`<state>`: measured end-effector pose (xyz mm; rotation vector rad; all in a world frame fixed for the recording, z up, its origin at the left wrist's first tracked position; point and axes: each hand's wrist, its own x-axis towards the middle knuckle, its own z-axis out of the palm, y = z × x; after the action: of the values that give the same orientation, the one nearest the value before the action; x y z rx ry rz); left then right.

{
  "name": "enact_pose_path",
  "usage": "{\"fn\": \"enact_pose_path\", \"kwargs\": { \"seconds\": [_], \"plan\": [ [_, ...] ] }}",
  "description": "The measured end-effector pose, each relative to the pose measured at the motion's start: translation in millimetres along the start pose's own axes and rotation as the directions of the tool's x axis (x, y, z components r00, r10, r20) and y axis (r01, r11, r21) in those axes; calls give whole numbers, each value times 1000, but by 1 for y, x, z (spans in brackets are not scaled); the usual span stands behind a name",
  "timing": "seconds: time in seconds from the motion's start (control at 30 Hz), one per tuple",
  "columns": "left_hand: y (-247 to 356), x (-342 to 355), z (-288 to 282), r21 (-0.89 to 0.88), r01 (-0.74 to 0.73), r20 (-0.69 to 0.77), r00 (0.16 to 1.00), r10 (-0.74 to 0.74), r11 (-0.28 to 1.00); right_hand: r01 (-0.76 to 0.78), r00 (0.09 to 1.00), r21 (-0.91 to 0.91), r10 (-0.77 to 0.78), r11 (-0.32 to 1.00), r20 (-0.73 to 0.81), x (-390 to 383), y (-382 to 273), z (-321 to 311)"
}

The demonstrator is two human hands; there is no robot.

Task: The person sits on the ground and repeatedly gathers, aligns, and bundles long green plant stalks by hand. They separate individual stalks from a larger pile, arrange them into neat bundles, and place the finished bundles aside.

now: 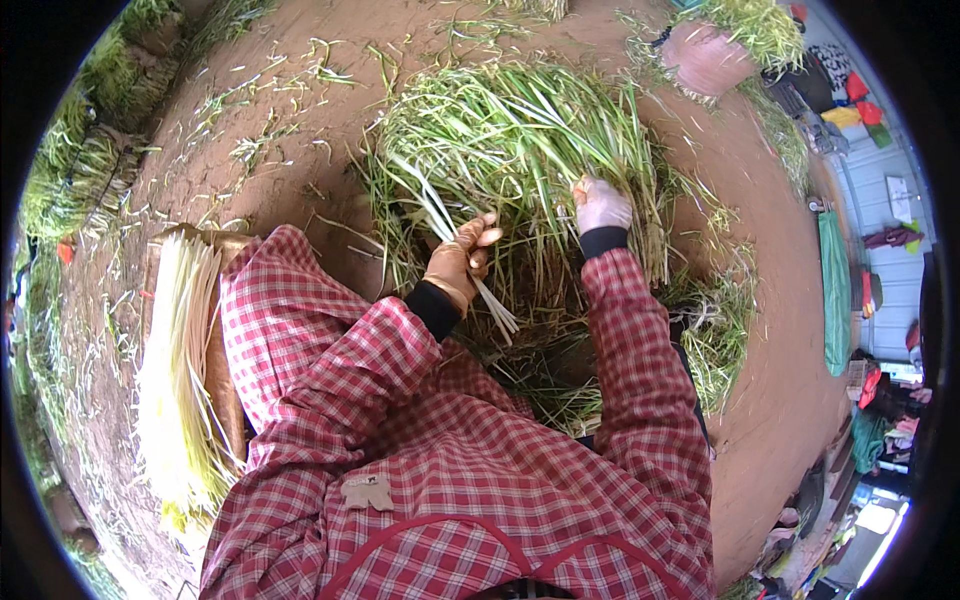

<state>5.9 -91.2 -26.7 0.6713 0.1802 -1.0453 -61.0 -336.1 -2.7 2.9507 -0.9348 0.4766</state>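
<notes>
My left hand (458,255), in a stained tan glove, is closed around a few white stalks (432,200) that slant from upper left to lower right. My right hand (602,210), in a pale glove, is closed at the right side of a large heap of long green leafy stalks (510,120), with fingertips among the leaves. Its exact grip is partly hidden. To my left, a long bundle of pale yellow-white stalks (180,370) lies in a brown wooden holder (220,380) beside my checked garment.
Bundled greens (80,180) line the far left. Loose leaves litter the dirt floor (250,120). A pink sack (705,55) with greens sits at top right. Along the right wall (880,190) are a green sheet (833,300) and piled colourful items (880,440).
</notes>
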Motion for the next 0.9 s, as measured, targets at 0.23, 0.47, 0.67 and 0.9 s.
{"fn": "enact_pose_path", "kwargs": {
  "seconds": [0.23,0.47,0.67,0.9],
  "plan": [
    [-5,-11,7,209,128,-8,992,-130,970,-186,977,-153,200,971,80,1,3,-6],
    [4,-15,12,308,50,-34,999,-42,950,25,993,239,3,971,-115,-25,-18,-23],
    [-2,-10,6,335,-64,49,998,50,940,-437,899,848,137,299,415,-129,-71,-40],
    [-10,-17,-1,453,87,-96,994,-48,887,-640,759,731,-44,-236,650,-191,-75,-40]
  ]
}}
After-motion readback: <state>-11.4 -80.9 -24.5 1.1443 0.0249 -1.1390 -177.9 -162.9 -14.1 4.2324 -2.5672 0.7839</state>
